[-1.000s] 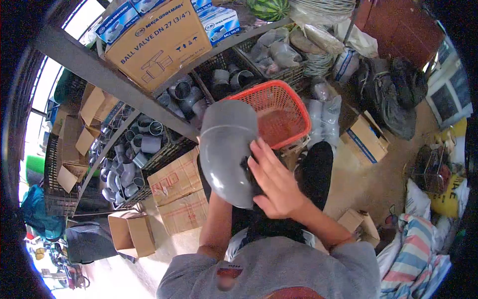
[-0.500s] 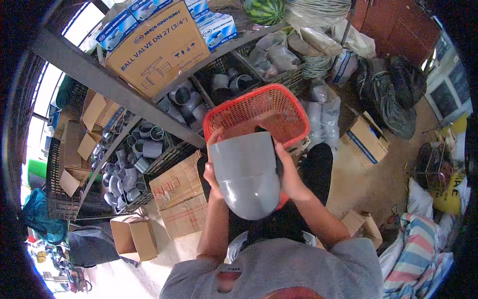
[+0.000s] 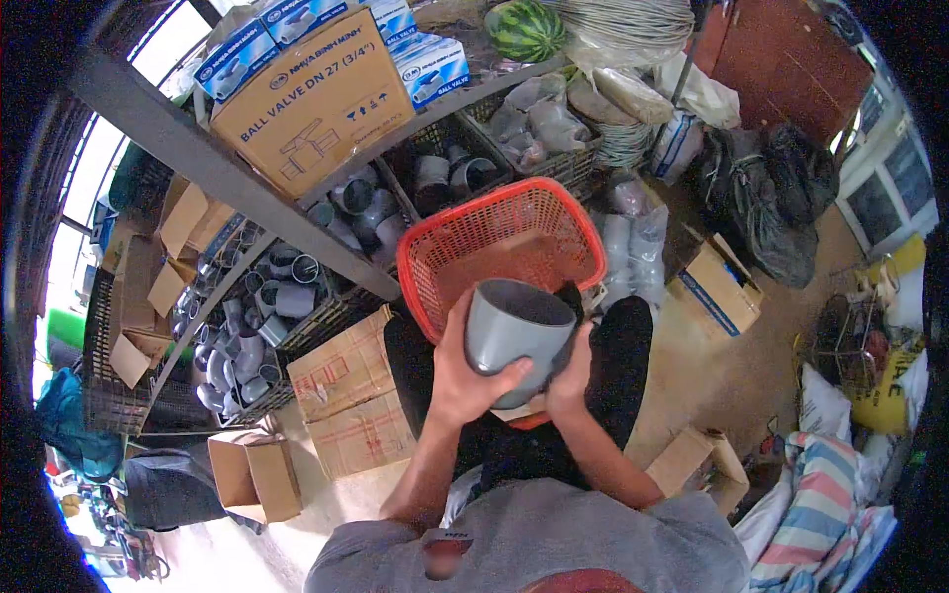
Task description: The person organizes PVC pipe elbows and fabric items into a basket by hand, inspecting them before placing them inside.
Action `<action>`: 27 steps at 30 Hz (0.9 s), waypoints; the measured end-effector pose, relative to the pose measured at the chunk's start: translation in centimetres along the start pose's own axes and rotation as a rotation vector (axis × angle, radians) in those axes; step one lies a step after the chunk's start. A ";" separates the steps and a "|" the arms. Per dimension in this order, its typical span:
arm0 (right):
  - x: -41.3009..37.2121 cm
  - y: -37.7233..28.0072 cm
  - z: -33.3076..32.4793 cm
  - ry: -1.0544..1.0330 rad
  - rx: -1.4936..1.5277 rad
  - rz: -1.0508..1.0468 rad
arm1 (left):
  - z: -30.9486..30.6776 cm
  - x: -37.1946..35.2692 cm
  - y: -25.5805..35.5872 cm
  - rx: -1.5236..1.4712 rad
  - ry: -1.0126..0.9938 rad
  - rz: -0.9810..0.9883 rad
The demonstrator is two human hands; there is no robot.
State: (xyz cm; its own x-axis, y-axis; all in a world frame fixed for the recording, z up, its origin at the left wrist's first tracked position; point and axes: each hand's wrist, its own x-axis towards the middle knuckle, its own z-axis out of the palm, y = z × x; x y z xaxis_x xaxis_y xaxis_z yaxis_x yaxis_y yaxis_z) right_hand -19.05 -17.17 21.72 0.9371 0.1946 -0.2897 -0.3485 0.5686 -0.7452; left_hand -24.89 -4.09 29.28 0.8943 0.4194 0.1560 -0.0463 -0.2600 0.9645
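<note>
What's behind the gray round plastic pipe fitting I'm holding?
Behind the fitting is a red perforated plastic basket; its far mesh wall and some reddish bottom show. The fitting and your left hand cover part of its near side, so anything there is hidden.

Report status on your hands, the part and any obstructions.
Left fingers gripping grey pipe fitting, open mouth upward. Right fingers at its side, grip partly hidden. Red basket just beyond; nothing visibly blocking.
</note>
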 end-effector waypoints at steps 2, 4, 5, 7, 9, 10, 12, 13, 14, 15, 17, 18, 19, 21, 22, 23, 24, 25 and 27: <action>0.8 -0.2 -0.3 -0.188 -0.048 -0.082 | -1.0 0.4 -0.8 -0.073 -0.024 0.151; 1.1 -0.9 0.1 -0.241 -0.048 -0.077 | -1.4 0.7 -0.8 -0.198 -0.008 0.131; 1.0 -1.4 0.6 -0.290 -0.043 -0.069 | -1.9 1.0 0.1 -0.279 -0.044 0.172; 0.7 -3.1 1.4 -0.400 -0.085 -0.060 | -2.4 1.0 0.4 -0.430 -0.080 0.191; 0.9 -4.7 2.0 -0.506 -0.130 -0.052 | -3.3 1.2 1.0 -0.451 -0.128 0.202; 1.4 -5.5 2.4 -0.611 -0.121 -0.074 | -3.6 1.3 1.5 -0.473 -0.173 0.215; 1.7 -7.4 3.5 -0.712 -0.118 -0.096 | -3.8 1.3 2.0 -0.479 -0.183 0.194; 1.5 -8.6 4.5 -0.750 -0.121 -0.045 | -4.1 1.5 2.0 -0.492 -0.220 0.194; 1.6 -9.3 5.1 -0.790 -0.123 0.007 | -4.4 1.5 2.0 -0.504 -0.256 0.195; 2.3 -9.3 5.2 -0.792 -0.125 0.010 | -4.5 1.6 1.6 -0.488 -0.257 0.198; 3.8 -8.8 4.9 -0.834 -0.182 0.064 | -4.4 1.9 1.4 -0.466 -0.213 0.195; 4.1 -8.0 4.9 -0.834 -0.182 0.068 | -4.4 2.3 1.2 -0.444 -0.173 0.193; 4.3 -7.0 5.2 -0.692 -0.087 0.037 | -4.5 2.9 0.5 -0.402 -0.136 0.199; 3.2 -6.5 6.7 -0.437 0.102 -0.035 | -4.4 3.7 -0.7 -0.321 -0.026 0.187; 2.8 -5.5 6.9 -0.436 0.104 -0.039 | -4.3 4.1 -0.9 -0.243 0.085 0.174; 2.8 -3.9 6.8 -0.222 0.087 -0.154 | -3.6 4.3 -0.7 -0.229 0.117 0.049; 3.0 -2.4 6.2 -0.009 0.068 -0.269 | -2.9 4.4 -0.9 -0.231 0.117 0.051; 3.3 -0.3 4.7 0.063 0.139 -0.206 | -2.3 4.4 -1.3 -0.190 0.138 0.078; 3.3 0.5 3.6 0.054 0.172 -0.197 | -2.1 4.0 -1.7 -0.038 0.123 0.204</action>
State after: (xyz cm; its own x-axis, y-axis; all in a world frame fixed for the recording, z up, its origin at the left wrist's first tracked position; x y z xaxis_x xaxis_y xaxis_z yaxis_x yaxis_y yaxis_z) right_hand -16.11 -13.39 22.52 0.9826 0.0263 -0.1837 -0.1461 0.7200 -0.6784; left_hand -22.15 -0.18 28.72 0.8041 0.4648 0.3707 -0.2388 -0.3185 0.9174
